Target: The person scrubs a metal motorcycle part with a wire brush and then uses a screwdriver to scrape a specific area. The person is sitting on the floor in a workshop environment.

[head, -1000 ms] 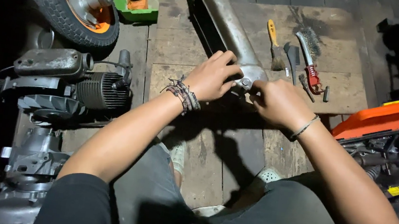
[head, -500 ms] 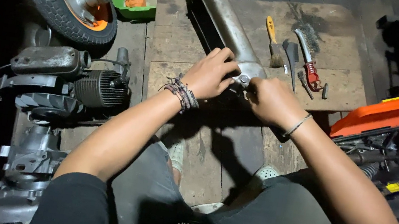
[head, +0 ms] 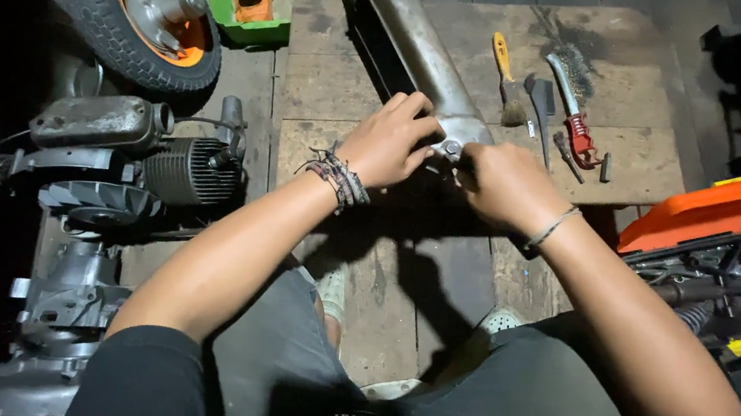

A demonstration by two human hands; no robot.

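I am seeing my left hand (head: 386, 146) and right hand (head: 506, 185) closing from either side on the near end of the grey metal arm (head: 423, 54), whose long axis is running away up-left across the wooden floor (head: 330, 86).

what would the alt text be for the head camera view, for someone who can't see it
Seen from above, a person's left hand and right hand meet at the near end of a long grey metal arm lying on a worn wooden floor. A small engine and a tyred wheel sit to the left; brushes and small tools lie to the right.
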